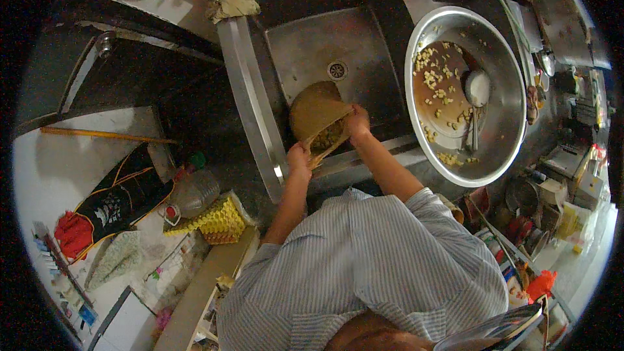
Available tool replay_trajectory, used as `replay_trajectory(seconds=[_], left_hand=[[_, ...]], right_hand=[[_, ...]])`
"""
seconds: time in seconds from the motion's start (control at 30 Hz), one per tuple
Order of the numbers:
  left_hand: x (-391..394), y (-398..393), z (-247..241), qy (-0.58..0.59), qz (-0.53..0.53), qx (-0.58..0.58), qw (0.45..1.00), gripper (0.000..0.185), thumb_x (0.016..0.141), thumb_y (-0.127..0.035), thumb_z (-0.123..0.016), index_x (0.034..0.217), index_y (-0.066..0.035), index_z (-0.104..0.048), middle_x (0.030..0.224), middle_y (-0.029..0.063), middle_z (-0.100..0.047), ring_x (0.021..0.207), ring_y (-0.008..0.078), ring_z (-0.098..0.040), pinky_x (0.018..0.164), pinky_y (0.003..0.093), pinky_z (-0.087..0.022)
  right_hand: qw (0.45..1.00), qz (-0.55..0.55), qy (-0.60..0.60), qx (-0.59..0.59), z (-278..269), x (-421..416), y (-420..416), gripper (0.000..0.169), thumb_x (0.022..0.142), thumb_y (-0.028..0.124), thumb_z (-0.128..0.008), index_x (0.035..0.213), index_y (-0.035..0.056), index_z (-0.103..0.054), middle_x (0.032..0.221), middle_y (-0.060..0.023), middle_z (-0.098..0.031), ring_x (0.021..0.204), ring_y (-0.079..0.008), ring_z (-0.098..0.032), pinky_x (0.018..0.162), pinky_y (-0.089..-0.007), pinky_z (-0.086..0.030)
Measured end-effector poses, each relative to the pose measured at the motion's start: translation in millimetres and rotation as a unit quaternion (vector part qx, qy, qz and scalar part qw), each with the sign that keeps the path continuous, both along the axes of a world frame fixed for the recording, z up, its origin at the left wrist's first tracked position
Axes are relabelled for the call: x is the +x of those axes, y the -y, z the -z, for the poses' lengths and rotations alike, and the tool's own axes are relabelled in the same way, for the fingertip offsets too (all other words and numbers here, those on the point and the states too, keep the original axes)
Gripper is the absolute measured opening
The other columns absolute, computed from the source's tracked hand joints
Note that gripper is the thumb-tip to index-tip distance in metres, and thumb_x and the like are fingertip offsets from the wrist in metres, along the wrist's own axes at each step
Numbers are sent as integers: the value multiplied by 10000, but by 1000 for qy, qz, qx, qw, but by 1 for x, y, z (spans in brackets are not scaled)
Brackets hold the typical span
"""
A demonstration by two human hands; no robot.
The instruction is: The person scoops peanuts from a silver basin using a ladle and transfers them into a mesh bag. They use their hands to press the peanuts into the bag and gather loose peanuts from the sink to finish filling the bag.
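Before me is a stainless steel sink (341, 34) with a round drain. A brownish cloth bag (317, 107) sags into its near left part, and small cut pieces (327, 139) show through the bag's mouth. My left hand (299, 158) grips the left side of the rim, while my right hand (357, 119) grips the right side, the two holding the mouth apart. Right of the sink stands a large metal basin (502, 156) with brown liquid and pale cut pieces (434, 78). A metal ladle (477, 90) rests inside that basin.
A crumpled cloth (235, 5) lies on the sink's far left corner. On the left are a large plastic bottle (195, 192), yellow egg trays (224, 222) and a wooden stick (107, 134). A pale hose (507, 7) runs beyond the basin. Assorted containers crowd the right side.
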State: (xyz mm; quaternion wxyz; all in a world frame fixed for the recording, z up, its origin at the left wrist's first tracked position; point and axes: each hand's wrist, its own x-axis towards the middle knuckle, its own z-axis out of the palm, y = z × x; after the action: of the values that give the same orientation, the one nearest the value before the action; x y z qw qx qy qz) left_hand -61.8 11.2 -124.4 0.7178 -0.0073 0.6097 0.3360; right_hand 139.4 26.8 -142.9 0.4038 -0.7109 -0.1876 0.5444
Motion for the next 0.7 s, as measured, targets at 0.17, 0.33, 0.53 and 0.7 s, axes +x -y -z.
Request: replay_trajectory(seconds=[0.17, 0.33, 0.53, 0.7], left_hand=[[-48, -32, -57, 25, 104, 123, 987, 156, 770, -78, -369, 816, -76, -517, 789, 46, -474, 702, 195, -473, 613, 357, -431], [-28, -78, -91, 85, 66, 63, 992, 148, 742, -102, -453, 867, -60, -520, 825, 45, -526, 689, 189, -513, 631, 347, -445], [-47, -90, -36, -2, 134, 95, 986, 134, 751, -92, -561, 872, -36, -548, 829, 36, -562, 744, 171, -554, 675, 339, -456], [-42, -74, -57, -176, 237, 161, 942, 221, 786, -45, -561, 1001, 6, -547, 941, 69, -579, 850, 184, -551, 751, 318, -433]], right_hand=[[978, 121, -154, -67, -115, -11, -19, 250, 865, 131, -417, 1072, 41, -524, 869, -82, -556, 683, -173, -526, 608, -317, -423], [993, -1, -118, -19, -110, 17, -9, 303, 849, 246, -521, 1046, 15, -537, 860, -89, -571, 739, -165, -556, 646, -329, -446], [990, 23, -135, -21, -110, 2, -30, 334, 794, 263, -616, 1009, 17, -545, 840, -63, -565, 657, -126, -513, 556, -302, -408], [987, -10, -160, -14, -90, 20, -19, 268, 783, 216, -636, 980, 46, -574, 793, -30, -560, 657, -115, -501, 561, -276, -400]])
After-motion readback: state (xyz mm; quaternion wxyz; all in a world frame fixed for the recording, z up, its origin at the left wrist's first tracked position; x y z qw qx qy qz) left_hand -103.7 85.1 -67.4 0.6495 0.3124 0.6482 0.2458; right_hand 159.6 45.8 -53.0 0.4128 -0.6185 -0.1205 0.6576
